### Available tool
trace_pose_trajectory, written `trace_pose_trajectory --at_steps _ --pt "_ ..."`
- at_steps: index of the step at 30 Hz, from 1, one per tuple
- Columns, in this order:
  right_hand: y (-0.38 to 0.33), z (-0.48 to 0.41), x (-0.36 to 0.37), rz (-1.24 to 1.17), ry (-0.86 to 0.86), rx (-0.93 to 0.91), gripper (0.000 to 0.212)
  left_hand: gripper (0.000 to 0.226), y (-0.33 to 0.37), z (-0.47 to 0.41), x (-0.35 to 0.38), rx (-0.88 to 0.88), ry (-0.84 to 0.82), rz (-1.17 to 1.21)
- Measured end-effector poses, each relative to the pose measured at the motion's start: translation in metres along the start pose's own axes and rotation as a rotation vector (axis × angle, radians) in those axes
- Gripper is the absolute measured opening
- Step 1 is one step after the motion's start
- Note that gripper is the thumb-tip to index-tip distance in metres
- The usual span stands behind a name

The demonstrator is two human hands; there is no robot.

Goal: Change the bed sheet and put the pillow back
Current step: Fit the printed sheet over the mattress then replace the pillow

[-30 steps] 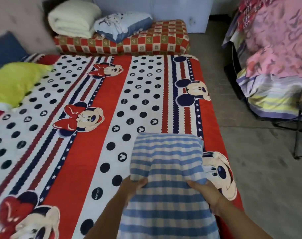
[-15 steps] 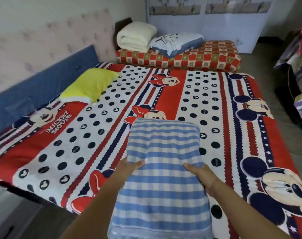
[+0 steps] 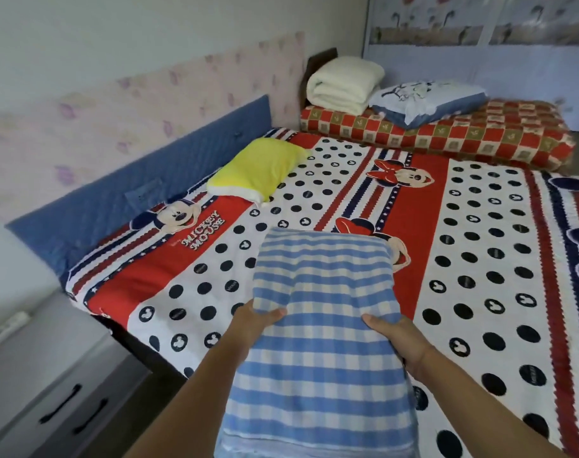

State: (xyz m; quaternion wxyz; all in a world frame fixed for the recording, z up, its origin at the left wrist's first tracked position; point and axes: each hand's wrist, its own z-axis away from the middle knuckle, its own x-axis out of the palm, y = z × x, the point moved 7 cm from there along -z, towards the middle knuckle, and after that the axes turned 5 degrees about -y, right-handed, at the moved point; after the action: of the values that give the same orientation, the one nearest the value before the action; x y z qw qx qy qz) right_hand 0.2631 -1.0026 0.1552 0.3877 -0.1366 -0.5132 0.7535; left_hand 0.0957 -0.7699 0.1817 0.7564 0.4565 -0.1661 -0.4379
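I count two hands on view: left hand [image 3: 255,322] and right hand [image 3: 397,338].
One folded blue-and-white checked cloth sheet [image 3: 321,328].
One red, white and navy cartoon-print bed sheet [image 3: 479,259].
Two pillows: one yellow pillow [image 3: 258,170], one blue-and-white pillow [image 3: 427,100].
One rolled cream blanket [image 3: 344,84].
One red checked folded quilt [image 3: 463,135].
Two black drawer handles [image 3: 61,407].

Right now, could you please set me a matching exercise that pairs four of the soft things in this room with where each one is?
Things:
1. yellow pillow
2. blue checked sheet
3. white folded blanket
4. pale blue pillow

Places:
A. on the red checked mattress, in the wall corner
B. held by the left hand and right hand
C. on the cartoon bed sheet, by the blue headboard
D. on the same mattress, beside the blanket

Pairs: 1-C, 2-B, 3-A, 4-D.
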Motion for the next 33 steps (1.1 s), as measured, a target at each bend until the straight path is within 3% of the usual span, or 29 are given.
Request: trace_pose_trajectory --at_steps 6,11,16,22,26,30,33 --pt "-0.016 -0.061 0.056 0.040 -0.042 0.039 0.043 0.033 0.014 -0.026 -0.060 -0.003 0.062 0.046" --pt "-0.030 -0.106 0.103 0.048 -0.071 0.036 0.031 0.017 0.029 -0.058 -0.112 0.004 0.112 0.023" --pt "-0.039 -0.154 0.158 0.055 -0.107 0.036 0.049 0.022 0.035 -0.096 -0.173 -0.035 0.131 0.021" --pt "-0.044 -0.210 0.238 0.035 -0.090 0.034 0.053 0.043 0.043 -0.150 -0.261 -0.085 0.091 0.031" --pt "-0.040 -0.248 0.296 -0.028 -0.044 0.035 0.074 0.062 0.058 -0.193 -0.325 -0.097 0.024 -0.054" --pt "-0.040 -0.281 0.346 -0.102 -0.018 0.031 0.062 0.038 0.074 -0.232 -0.377 -0.088 -0.008 -0.092" --pt "-0.039 -0.310 0.375 -0.118 -0.010 0.020 0.074 0.030 0.086 -0.267 -0.406 -0.080 -0.042 -0.130"
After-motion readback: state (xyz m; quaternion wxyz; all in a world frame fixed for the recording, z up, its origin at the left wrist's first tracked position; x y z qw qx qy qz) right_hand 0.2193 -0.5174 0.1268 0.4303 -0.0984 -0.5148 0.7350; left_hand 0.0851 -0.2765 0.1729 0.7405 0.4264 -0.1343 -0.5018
